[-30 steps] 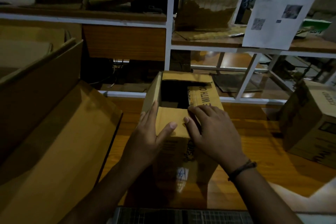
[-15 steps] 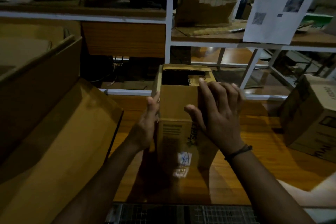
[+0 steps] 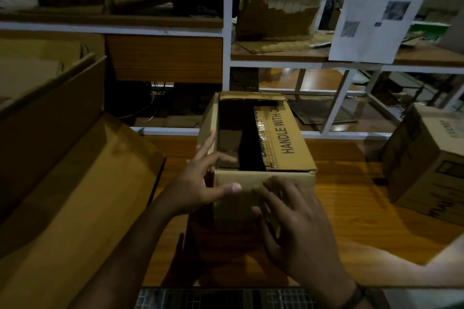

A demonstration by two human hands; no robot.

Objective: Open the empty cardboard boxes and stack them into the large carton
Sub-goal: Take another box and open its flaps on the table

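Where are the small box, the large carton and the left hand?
small box (image 3: 288, 138): head view, printed top flap.
large carton (image 3: 82, 195): head view, open flap.
left hand (image 3: 198, 189): head view, back of hand.

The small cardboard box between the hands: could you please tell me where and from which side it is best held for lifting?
Hold the box by its two long side walls, probably, one hand coming in from each side. The top is half open, with the right flap folded flat, so it gives no firm hold; the upright walls do. The left hand touches the left wall.
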